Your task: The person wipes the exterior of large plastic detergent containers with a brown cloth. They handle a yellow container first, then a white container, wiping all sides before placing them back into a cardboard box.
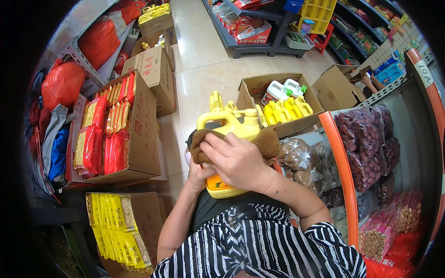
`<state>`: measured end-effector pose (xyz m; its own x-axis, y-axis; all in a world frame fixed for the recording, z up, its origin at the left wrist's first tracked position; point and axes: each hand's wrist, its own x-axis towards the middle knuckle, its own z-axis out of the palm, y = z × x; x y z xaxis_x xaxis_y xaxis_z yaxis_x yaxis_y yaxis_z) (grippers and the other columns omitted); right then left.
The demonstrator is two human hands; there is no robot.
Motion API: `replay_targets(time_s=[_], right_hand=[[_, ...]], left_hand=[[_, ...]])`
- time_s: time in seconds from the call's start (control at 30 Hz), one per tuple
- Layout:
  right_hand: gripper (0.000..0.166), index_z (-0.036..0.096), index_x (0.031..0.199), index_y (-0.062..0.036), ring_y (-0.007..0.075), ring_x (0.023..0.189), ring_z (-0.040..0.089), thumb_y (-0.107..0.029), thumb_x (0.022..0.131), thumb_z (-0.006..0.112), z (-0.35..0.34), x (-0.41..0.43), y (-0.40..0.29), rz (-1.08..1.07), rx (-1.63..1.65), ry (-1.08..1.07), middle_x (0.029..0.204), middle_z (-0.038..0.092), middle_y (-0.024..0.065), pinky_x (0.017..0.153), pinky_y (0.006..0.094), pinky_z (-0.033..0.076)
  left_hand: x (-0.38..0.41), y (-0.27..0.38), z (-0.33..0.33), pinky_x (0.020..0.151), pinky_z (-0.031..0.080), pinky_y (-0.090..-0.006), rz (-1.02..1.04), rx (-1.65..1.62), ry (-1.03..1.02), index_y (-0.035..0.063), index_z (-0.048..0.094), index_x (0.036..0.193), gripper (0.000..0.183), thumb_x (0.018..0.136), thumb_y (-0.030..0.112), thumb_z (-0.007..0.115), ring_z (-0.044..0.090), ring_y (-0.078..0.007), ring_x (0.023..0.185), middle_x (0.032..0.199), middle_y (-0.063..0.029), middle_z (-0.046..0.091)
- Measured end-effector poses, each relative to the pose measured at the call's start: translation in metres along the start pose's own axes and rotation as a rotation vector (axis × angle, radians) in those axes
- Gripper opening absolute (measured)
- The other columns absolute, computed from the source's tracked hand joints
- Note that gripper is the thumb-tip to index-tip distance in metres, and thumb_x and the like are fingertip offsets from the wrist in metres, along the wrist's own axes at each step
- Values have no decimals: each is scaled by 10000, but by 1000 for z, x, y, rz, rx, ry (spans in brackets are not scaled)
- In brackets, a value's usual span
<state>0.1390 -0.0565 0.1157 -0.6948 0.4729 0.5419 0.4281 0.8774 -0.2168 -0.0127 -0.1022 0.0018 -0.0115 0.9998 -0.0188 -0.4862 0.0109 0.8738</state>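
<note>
A yellow plastic jug (222, 124) with a handle and cap rests at my lap, tilted on its side. My left hand (199, 175) holds it from the left, partly hidden behind the jug and cloth. My right hand (236, 161) presses a brown cloth (266, 144) against the jug; the cloth sticks out on both sides of the hand. An orange label (219, 183) shows under my right wrist. Just beyond stand more yellow jugs (216, 100), partly covered by the held one.
Ahead right, an open cardboard box (253, 85) holds yellow and white jugs. At left are boxes of red (114, 153) and yellow packets (114, 215). Shelving with an orange edge (342, 173) and bagged goods stands at right. Another person's hands (370, 83) show at upper right.
</note>
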Motion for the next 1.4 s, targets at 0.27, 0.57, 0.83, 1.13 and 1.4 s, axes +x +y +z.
replay_targets(time_s=[0.27, 0.57, 0.83, 1.13, 1.4], right_hand=[[301, 634, 1098, -27, 312, 898, 610, -161, 833, 680, -8, -49, 60, 327, -114, 204, 1090, 640, 122, 754, 373, 514], [280, 572, 1090, 8, 362, 1024, 574, -204, 916, 626, -16, -43, 84, 517, 179, 378, 1089, 574, 175, 874, 401, 469], [375, 550, 1116, -65, 306, 955, 551, -166, 782, 688, 28, -29, 34, 192, -144, 140, 1144, 543, 124, 774, 395, 472], [282, 611, 1042, -51, 222, 872, 571, -181, 792, 610, 25, -67, 6, -176, -56, 26, 1101, 600, 93, 677, 317, 471], [262, 622, 971, -56, 168, 777, 557, -176, 742, 581, 38, -91, -1, -371, 7, -116, 1026, 607, 59, 621, 276, 446]], left_hand=[[2, 1, -2, 972, 504, -363, -77, -72, -24, 6, 455, 1303, 737, 663, 139, 794, 632, -232, 1070, 1195, -141, 621], [11, 10, 6, 968, 513, -369, -87, -131, -24, -7, 487, 1274, 670, 687, 155, 765, 640, -238, 1067, 1177, -147, 636], [49, 15, 5, 916, 530, -348, -32, -225, 128, -6, 504, 1248, 514, 799, 144, 704, 637, -203, 1026, 1146, -124, 631], [50, 18, 17, 870, 574, -364, -54, -285, 146, -27, 484, 1242, 479, 846, 161, 676, 663, -229, 980, 1124, -161, 627], [51, 18, 17, 885, 559, -354, -33, -245, 152, -24, 517, 1212, 442, 852, 179, 674, 666, -223, 991, 1115, -152, 645]])
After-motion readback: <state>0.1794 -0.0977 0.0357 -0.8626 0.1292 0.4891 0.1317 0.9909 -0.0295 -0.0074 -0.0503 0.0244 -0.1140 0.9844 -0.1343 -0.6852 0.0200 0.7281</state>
